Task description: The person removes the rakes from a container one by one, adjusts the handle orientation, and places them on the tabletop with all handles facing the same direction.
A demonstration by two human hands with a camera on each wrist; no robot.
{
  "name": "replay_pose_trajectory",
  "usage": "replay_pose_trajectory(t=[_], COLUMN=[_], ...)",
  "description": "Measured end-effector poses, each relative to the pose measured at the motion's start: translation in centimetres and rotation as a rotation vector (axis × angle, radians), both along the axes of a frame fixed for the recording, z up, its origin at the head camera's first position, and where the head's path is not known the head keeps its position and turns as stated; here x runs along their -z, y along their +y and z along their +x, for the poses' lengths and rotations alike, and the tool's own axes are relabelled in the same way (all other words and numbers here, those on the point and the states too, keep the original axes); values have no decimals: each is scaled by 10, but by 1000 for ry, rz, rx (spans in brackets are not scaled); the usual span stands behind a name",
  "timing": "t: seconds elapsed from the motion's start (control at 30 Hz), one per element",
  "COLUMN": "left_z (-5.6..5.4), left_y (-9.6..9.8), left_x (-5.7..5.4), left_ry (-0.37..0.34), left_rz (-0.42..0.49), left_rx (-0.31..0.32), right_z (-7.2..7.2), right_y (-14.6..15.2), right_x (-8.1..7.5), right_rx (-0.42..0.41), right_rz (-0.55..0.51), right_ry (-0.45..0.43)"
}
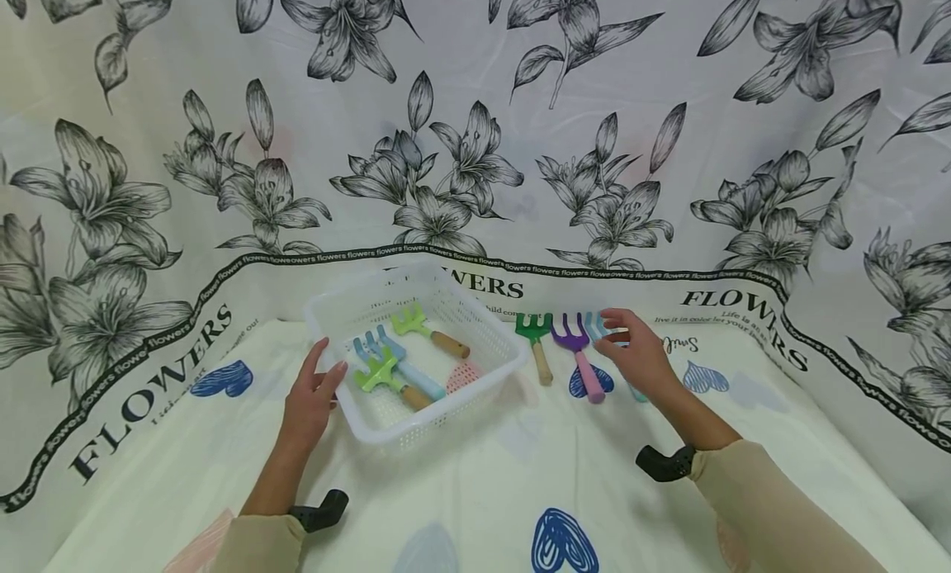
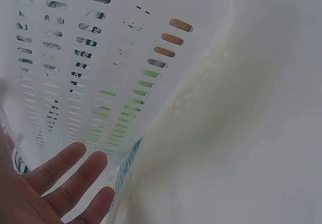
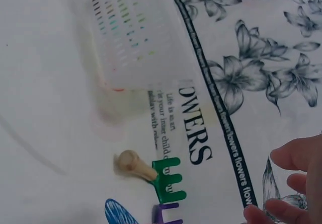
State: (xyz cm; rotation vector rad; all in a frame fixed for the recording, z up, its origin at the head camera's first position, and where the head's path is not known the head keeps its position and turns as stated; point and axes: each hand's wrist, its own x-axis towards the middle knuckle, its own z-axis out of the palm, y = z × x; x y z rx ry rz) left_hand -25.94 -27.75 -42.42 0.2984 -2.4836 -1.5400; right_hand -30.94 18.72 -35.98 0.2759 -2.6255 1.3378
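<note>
A white perforated plastic basket (image 1: 468,397) sits at the left, holding two toy garden forks with green heads and wooden handles and a blue toy garden fork (image 1: 419,381). My left hand (image 1: 306,400) touches its left rim, thumb by the edge; in the left wrist view the fingers are straight and spread beside the wall. To the right lie a green fork (image 1: 533,329) with a wooden handle and a purple fork (image 1: 575,342) with a pink handle. Over a light blue fork (image 1: 592,324), partly hidden, hovers my right hand (image 1: 635,350), fingers loosely bent, nothing visible between them.
A white cloth printed with hearts (image 1: 565,540) covers the surface. Behind it hangs a floral curtain (image 1: 520,185), with a black lettered band (image 1: 475,259) along its lower part. Each wrist carries a black mount (image 1: 664,464).
</note>
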Motion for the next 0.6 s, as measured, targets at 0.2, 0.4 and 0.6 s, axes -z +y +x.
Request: replay_pose_trajectory(t=[0.2,0.4,0.6], left_z=[0,1,3], left_y=[2,3,4], left_x=[-2,-4,-5], left_ry=[-10,-21,-13], left_rz=[3,12,7], left_rx=[0,-1,-1], right_z=[-1,0,-1], right_y=[-20,-44,-71], right_x=[-11,-22,-24], right_rx=[-66,-133,-240], right_rz=[-16,-36,-63], right_ry=[29,44,24])
